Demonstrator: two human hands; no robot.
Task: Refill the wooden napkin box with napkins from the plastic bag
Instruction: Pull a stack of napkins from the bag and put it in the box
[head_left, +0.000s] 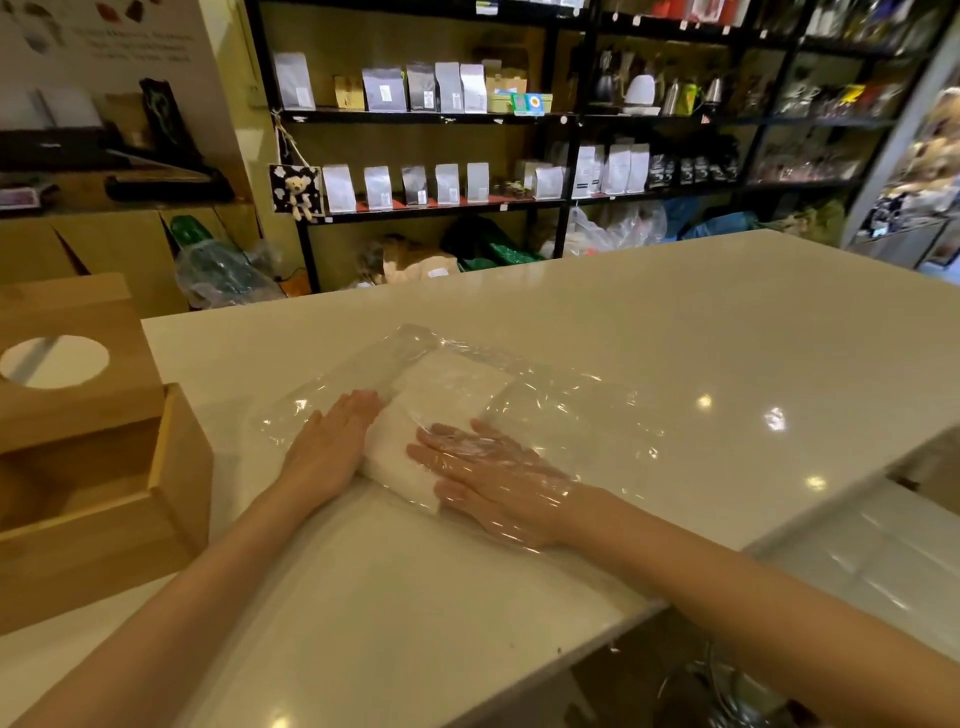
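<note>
A clear plastic bag (561, 410) lies flat in the middle of the white counter with a stack of white napkins (441, 395) inside it. My right hand (493, 478) is inside the bag, fingers spread flat over the near end of the stack. My left hand (332, 441) rests flat on the bag's left part, its fingers touching the stack's left side. The wooden napkin box (171, 478) stands open at the left edge of the counter; its lid (78, 415), which has a round hole, leans up behind it. The box's inside looks dark.
The white counter (675, 322) stretches back and to the right, with its near edge at the lower right. Black shelves (566, 119) with pouches and kettles stand behind it. Bags and cardboard boxes sit on the floor beyond the counter.
</note>
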